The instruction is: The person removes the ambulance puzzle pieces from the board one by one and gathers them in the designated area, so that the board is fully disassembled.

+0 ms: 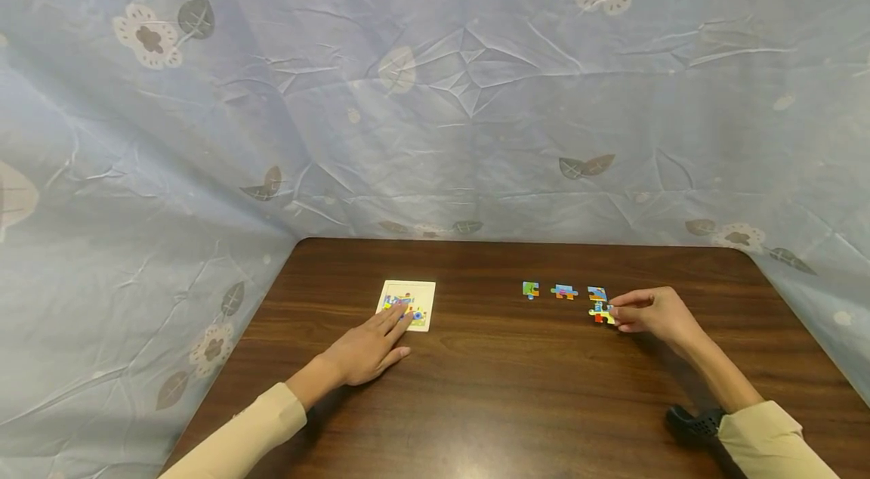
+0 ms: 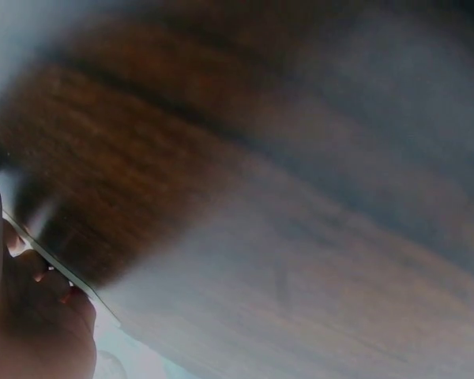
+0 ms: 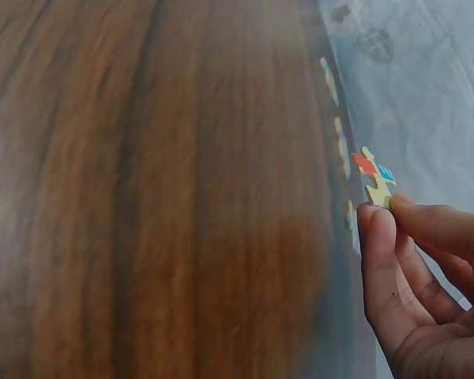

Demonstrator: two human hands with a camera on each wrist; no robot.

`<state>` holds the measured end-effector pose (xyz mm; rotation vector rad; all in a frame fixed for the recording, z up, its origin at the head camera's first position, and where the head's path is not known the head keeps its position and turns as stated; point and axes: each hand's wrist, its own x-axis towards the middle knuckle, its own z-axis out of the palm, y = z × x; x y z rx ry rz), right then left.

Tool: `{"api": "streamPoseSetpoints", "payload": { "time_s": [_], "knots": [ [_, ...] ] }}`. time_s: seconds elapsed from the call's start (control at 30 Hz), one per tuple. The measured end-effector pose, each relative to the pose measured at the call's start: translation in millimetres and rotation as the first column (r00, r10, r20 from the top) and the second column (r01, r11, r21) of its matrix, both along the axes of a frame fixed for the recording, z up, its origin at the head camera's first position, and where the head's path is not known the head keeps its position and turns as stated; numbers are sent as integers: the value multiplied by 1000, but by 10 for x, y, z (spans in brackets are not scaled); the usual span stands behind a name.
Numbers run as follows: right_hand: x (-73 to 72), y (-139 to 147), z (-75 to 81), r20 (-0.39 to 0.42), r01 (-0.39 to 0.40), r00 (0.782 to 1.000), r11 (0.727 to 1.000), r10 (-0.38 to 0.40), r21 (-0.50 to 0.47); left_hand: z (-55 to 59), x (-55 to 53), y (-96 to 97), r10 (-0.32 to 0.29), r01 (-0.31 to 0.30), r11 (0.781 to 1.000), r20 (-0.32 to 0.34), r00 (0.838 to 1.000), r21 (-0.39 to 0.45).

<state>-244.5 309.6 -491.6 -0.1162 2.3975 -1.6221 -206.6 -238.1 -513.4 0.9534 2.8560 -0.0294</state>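
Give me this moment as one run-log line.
left hand: rests on partly filled puzzle board | right hand: pinches puzzle piece | three other pieces: on table

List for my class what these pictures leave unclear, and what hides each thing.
Head: part of the picture on the rectangular cream board, covered by the left hand.
Left wrist: the board's printed face, turned edge-on.
Right wrist: pictures on three loose multicoloured jigsaw pieces, blurred and nearly edge-on.
Right wrist: one end of the yellow, red and blue jigsaw piece, covered by the right hand.
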Motion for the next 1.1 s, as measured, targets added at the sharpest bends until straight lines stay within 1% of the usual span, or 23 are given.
{"api": "streamPoseSetpoints", "payload": {
  "time_s": [0.17, 0.27, 0.37, 0.47, 0.53, 0.63, 0.73, 0.87, 0.97, 1.1],
  "knots": [
    [-11, 31, -66, 27, -2, 1000, 1000, 2, 1, 5, 9, -4, -9, 10, 1000, -13, 1000, 10],
    [-30, 31, -95, 40, 11, 999, 1000, -12, 12, 10, 13, -9, -13, 13, 1000, -18, 1000, 10],
    [-49, 28, -117, 38, 9, 999, 1000, -10, 27, 5, 12, -14, -12, 13, 1000, -16, 1000, 9],
    [-56, 21, -134, 29, 12, 999, 998, -13, 59, -9, 9, -16, -14, 14, 1000, -17, 1000, 11],
    [-52, 16, -134, 13, 6, 1000, 995, -8, 103, -21, 5, -15, -13, 13, 1000, -14, 1000, 11],
    [-47, 5, -122, -15, 5, 1000, 982, -2, 190, -32, -1, -6, -11, 11, 1000, -5, 1000, 19],
    [-53, -11, -92, -55, 7, 998, 959, 9, 283, -31, -9, 3, -7, 7, 1000, -1, 1000, 11],
    [-66, -48, -55, -82, 10, 996, 932, 22, 362, -24, -17, 2, -9, 9, 1000, -14, 1000, 6],
    [-63, -73, -44, -83, 4, 996, 924, 30, 382, -26, -17, -6, -12, 12, 1000, -15, 1000, 11],
    [-67, -101, -35, -85, -4, 996, 924, 39, 381, -35, -11, -19, -9, 10, 1000, -12, 1000, 11]
  ]
}}
